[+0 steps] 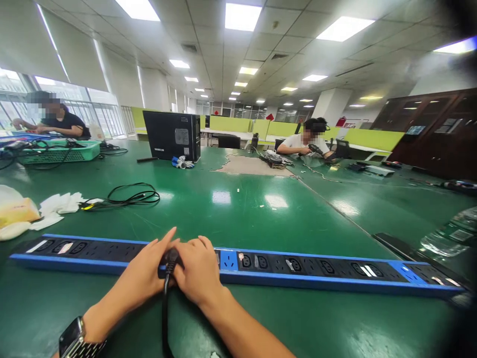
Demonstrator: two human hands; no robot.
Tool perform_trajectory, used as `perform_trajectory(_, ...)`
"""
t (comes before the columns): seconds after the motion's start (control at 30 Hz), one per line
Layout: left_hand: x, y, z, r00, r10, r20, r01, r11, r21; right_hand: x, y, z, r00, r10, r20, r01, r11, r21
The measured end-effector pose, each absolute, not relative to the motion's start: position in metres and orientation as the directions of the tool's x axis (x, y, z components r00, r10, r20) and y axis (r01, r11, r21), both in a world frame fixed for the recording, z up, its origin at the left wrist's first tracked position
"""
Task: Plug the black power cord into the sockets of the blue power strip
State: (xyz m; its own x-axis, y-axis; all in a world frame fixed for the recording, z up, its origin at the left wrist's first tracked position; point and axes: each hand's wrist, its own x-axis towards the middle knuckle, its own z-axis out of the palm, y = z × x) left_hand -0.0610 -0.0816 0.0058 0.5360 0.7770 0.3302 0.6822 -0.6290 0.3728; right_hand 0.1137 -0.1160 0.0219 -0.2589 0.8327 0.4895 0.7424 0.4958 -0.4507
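A long black and blue power strip (298, 268) lies across the green table (231, 209) in front of me. A black plug (170, 259) with its cable (164, 313) sits in one of the strip's sockets, between my two hands. My left hand (147, 271) rests on the strip at the plug's left, fingers stretched and touching the plug. My right hand (197, 271) is curled round the plug from the right. A watch is on my left wrist.
White tissues (55, 206) and a coiled black cable (130, 196) lie at the left. A black computer case (172, 135) stands further back. A green basket (55, 150) sits by a person at far left; another person works at the back right. Packaged parts (447, 238) lie at the right edge.
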Motion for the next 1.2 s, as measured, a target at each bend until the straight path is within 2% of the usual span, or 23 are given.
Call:
perform_trajectory(0.13, -0.063, -0.078, 0.004, 0.521, 0.791, 0.32, 0.706, -0.61, 0.358, 0.166, -0.134, 0.024, 0.027, 0.71, 0.704, 0.726, 0.471, -0.502)
perform_trajectory(0.27, -0.061, -0.081, 0.009, 0.491, 0.811, 0.319, 0.714, -0.584, 0.387, 0.268, -0.17, 0.014, 0.161, 0.749, 0.643, 0.789, 0.294, -0.54)
perform_trajectory(0.43, -0.026, -0.098, 0.015, 0.469, 0.778, 0.419, 0.616, -0.628, 0.476, 0.328, -0.192, -0.004, 0.106, 0.82, 0.563, 0.847, 0.222, -0.482)
perform_trajectory(0.57, 0.031, -0.11, 0.022, 0.568, 0.664, 0.487, 0.471, -0.747, 0.469, 0.326, -0.189, -0.004, 0.032, 0.836, 0.548, 0.879, 0.238, -0.414)
perform_trajectory(0.7, 0.099, -0.116, 0.027, 0.724, 0.527, 0.446, 0.34, -0.834, 0.434, 0.33, -0.193, -0.009, -0.091, 0.861, 0.501, 0.928, 0.256, -0.272)
perform_trajectory(0.8, 0.147, -0.122, 0.023, 0.796, 0.442, 0.414, 0.288, -0.878, 0.383, 0.338, -0.199, -0.025, -0.081, 0.839, 0.538, 0.976, 0.176, -0.127)
perform_trajectory(0.87, 0.169, -0.127, 0.018, 0.772, 0.46, 0.439, 0.305, -0.874, 0.379, 0.342, -0.201, -0.038, -0.037, 0.796, 0.604, 0.994, 0.09, -0.058)
perform_trajectory(0.93, 0.175, -0.128, 0.015, 0.693, 0.486, 0.532, 0.297, -0.865, 0.404, 0.344, -0.201, -0.047, -0.015, 0.77, 0.638, 0.999, 0.04, -0.026)
perform_trajectory(1.0, 0.161, -0.124, 0.016, 0.555, 0.511, 0.656, 0.267, -0.857, 0.441, 0.344, -0.2, -0.051, -0.01, 0.77, 0.638, 1.0, 0.026, -0.015)
perform_trajectory(1.07, 0.13, -0.116, 0.019, 0.405, 0.57, 0.715, 0.282, -0.822, 0.495, 0.343, -0.2, -0.051, 0.003, 0.777, 0.63, 1.0, 0.011, -0.018)
perform_trajectory(1.13, 0.093, -0.106, 0.021, 0.338, 0.655, 0.675, 0.348, -0.754, 0.557, 0.343, -0.199, -0.05, 0.023, 0.786, 0.618, 0.999, -0.002, -0.034)
perform_trajectory(1.2, 0.061, -0.098, 0.02, 0.349, 0.725, 0.594, 0.409, -0.688, 0.6, 0.34, -0.198, -0.049, 0.05, 0.787, 0.614, 0.998, -0.015, -0.062)
